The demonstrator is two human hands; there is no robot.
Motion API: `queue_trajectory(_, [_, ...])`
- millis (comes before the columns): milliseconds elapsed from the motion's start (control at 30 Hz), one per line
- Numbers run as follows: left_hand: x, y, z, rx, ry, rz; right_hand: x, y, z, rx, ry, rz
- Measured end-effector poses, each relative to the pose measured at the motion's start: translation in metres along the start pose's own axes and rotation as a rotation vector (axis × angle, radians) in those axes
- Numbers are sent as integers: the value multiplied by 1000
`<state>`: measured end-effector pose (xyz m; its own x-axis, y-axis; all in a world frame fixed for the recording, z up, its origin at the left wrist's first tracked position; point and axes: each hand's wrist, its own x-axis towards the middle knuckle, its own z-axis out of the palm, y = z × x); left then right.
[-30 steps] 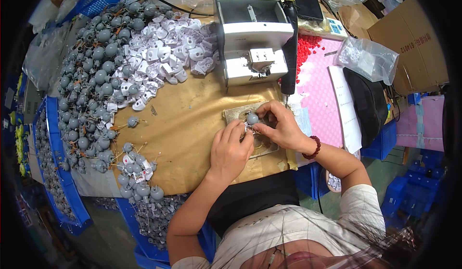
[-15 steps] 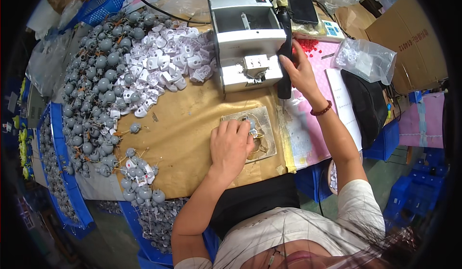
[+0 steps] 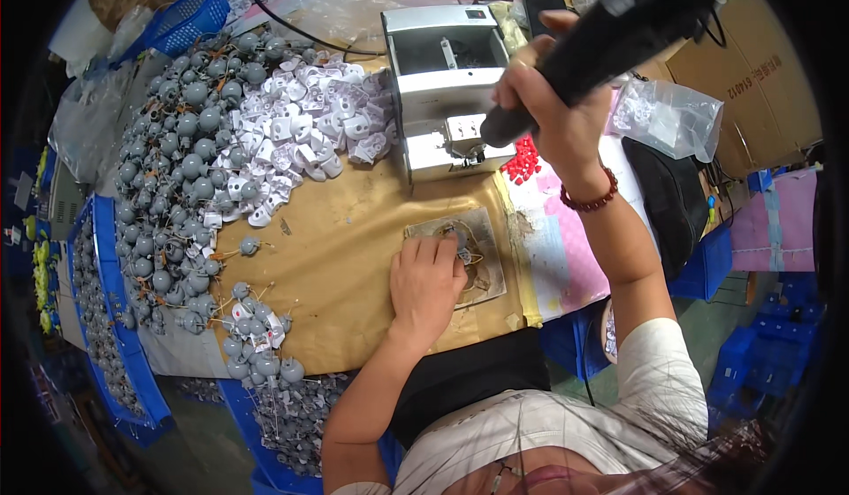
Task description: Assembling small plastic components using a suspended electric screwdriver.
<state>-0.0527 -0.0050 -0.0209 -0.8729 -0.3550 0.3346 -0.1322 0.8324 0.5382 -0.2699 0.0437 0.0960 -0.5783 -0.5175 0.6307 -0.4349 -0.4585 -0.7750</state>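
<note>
Black and heavy, the electric screwdriver [image 3: 610, 39] is gripped in our raised right hand [image 3: 553, 110] while our left hand [image 3: 426, 287] presses a small grey part [image 3: 462, 252] onto the square plate [image 3: 482, 256], so fastening seems underway, and next we'd judge the tip must descend squarely.

Bright, even overhead light covers the workbench [image 3: 354, 256], with soft, short shadows. Fisheye distortion bends straight edges, and black corners frame the circular view. The raised black tool [image 3: 610, 35] looks slightly blurred.
</note>
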Motion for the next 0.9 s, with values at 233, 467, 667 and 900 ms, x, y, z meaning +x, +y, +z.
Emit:
queue_trajectory(233, [-2, 2, -2, 3, -64, -65, 17, 30, 23, 9, 12, 175])
queue_trajectory(467, [-2, -3, 1, -99, -31, -95, -41, -12, 30, 117, -64, 433])
queue_trajectory(667, [-4, -5, 2, -32, -38, -74, -79, -26, 37, 142, -147, 400])
queue_trajectory(900, [-6, -8, 5, -66, -29, -67, -91, -20, 36, 146, -183, 322])
